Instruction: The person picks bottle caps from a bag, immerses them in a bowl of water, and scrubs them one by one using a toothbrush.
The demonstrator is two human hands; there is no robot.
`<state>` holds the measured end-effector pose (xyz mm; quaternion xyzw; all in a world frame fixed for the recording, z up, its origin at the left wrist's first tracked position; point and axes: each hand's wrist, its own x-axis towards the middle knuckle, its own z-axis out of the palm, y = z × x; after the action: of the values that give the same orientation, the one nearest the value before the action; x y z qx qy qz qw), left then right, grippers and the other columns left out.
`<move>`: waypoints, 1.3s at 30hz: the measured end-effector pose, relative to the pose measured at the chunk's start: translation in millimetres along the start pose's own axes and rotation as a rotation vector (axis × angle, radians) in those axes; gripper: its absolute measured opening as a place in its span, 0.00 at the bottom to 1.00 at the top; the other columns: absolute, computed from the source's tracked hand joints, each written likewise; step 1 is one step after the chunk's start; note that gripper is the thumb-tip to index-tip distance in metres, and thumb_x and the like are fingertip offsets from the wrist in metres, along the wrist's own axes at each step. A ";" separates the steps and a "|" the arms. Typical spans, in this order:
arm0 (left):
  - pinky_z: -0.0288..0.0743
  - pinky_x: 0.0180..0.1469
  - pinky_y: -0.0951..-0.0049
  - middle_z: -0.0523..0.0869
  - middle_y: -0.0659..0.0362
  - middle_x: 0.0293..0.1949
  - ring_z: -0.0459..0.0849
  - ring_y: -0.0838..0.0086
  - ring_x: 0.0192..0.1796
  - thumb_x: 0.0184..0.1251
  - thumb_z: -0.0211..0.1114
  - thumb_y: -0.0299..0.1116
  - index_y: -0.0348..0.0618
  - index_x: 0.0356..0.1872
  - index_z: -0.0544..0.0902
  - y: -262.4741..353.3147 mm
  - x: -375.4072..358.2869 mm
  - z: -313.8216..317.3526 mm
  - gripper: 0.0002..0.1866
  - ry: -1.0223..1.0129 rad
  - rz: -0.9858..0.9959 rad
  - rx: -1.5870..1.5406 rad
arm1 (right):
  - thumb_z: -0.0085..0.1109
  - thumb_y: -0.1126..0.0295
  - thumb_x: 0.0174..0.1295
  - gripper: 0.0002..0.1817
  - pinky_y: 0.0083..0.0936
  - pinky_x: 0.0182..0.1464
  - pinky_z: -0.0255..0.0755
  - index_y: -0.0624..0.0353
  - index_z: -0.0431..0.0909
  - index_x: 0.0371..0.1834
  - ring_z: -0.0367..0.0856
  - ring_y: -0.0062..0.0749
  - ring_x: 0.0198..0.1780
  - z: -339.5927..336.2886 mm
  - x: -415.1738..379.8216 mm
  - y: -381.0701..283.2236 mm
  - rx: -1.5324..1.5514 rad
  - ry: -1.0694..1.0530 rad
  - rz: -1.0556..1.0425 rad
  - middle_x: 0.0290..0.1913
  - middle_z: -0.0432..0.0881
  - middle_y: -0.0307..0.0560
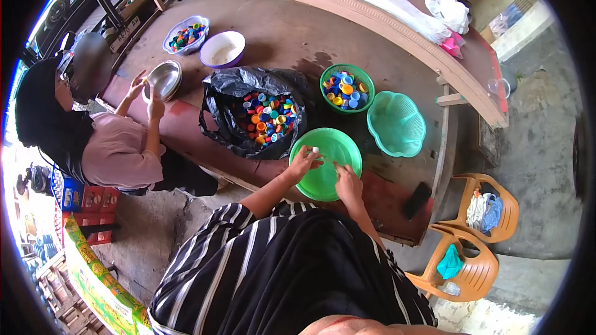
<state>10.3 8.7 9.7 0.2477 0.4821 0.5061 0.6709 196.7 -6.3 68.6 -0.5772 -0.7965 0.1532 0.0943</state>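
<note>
Over a green basin [326, 189] at the table's front edge, my left hand [303, 164] pinches a small white bottle cap [315, 149]. My right hand [349, 184] is closed at the basin's right side, its fingertips together around something too small to make out. Left of the basin, a black plastic bag [220, 111] lies open, full of colourful bottle caps [266, 116]. Behind the basin stands a green basket [324, 80] with more caps. A turquoise, flower-shaped basket [397, 125] sits to its right.
A co-worker [118, 142] at the left holds their hands near metal bowls [166, 79]. Farther back are a purple bowl [222, 49] and a pale basket of caps [186, 36]. A phone [416, 200] lies at right; a raised wooden rail [347, 3] and chairs [475, 267] flank the table.
</note>
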 end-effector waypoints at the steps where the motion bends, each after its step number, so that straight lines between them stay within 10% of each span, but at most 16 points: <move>1: 0.78 0.50 0.70 0.83 0.46 0.51 0.85 0.66 0.47 0.76 0.53 0.46 0.38 0.54 0.70 4.0 -1.5 -0.9 0.20 -0.011 -0.052 -0.101 | 0.50 0.73 0.65 0.22 0.40 0.40 0.78 0.46 0.74 0.62 0.82 0.46 0.42 -8.1 -1.9 -6.6 0.020 0.018 0.020 0.44 0.78 0.46; 17: 0.67 0.39 0.79 0.75 0.67 0.33 0.72 0.83 0.34 0.77 0.53 0.41 0.47 0.48 0.78 35.9 -14.2 4.2 0.11 -0.200 -0.048 -0.291 | 0.53 0.73 0.67 0.19 0.38 0.41 0.75 0.48 0.75 0.61 0.81 0.46 0.43 -39.6 -18.9 -33.9 0.297 0.209 -0.028 0.45 0.78 0.46; 39: 0.80 0.48 0.72 0.82 0.58 0.38 0.83 0.72 0.40 0.72 0.59 0.33 0.43 0.42 0.74 35.1 -5.3 -8.4 0.07 -0.078 -0.056 -0.457 | 0.56 0.70 0.63 0.16 0.39 0.38 0.77 0.45 0.79 0.54 0.83 0.46 0.39 -18.9 -2.1 -11.0 0.120 0.149 0.008 0.42 0.80 0.44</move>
<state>-12.8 15.3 37.1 0.0953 0.3353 0.5736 0.7413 193.8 -8.9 90.3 -0.5833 -0.7745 0.1576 0.1873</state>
